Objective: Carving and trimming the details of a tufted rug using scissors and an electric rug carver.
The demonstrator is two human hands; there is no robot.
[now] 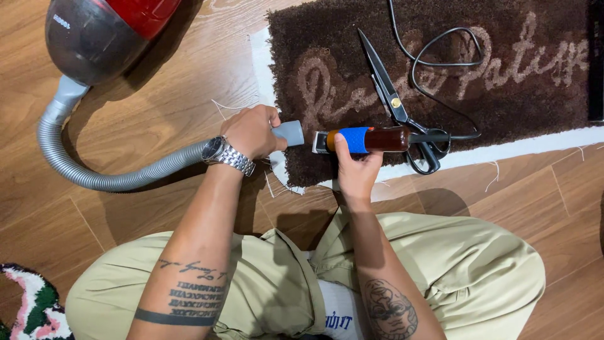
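The left hand (251,131) is clamped round the grey ribbed plastic vacuum hose (126,176) near its stiff nozzle, the right hand (356,170) wrapped on the blue-taped handheld electric trimmer (368,139), probably light and rigid, its head just beyond the fingertips on the soft brown tufted rug (440,75).

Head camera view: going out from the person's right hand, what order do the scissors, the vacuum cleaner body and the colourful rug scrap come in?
From the right hand, which holds the trimmer:
1. Scissors, just beyond it on the brown rug.
2. Vacuum cleaner body, far upper left.
3. Colourful rug scrap, bottom left corner, slightly farther.
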